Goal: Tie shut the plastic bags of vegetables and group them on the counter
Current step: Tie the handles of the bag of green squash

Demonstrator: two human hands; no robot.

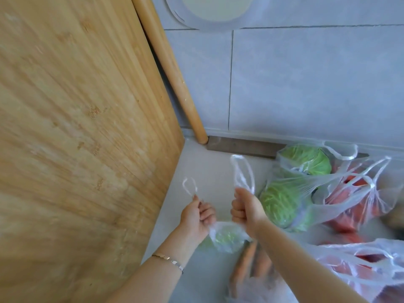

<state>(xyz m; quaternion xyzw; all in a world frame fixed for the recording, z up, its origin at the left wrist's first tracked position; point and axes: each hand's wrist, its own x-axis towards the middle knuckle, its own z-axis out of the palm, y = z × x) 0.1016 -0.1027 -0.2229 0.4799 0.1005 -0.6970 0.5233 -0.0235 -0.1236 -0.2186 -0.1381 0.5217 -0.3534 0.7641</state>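
My left hand [197, 215] and my right hand [246, 209] are both fisted, each gripping one handle of a clear plastic bag with green leaves [225, 236] that hangs just below them. The handle loops [242, 171] stick up above my fists. To the right lie a bagged green cabbage [282, 204], another bagged cabbage [306, 158] behind it, and bags of red vegetables [354, 206]. Carrots in a bag [247, 267] lie under my right forearm.
A large wooden cutting board [76, 127] leans upright on the left. A wooden rolling pin [172, 73] leans against the tiled wall. A dark cleaver blade [240, 146] lies along the wall's foot. Another bag of red produce [360, 265] sits at the lower right.
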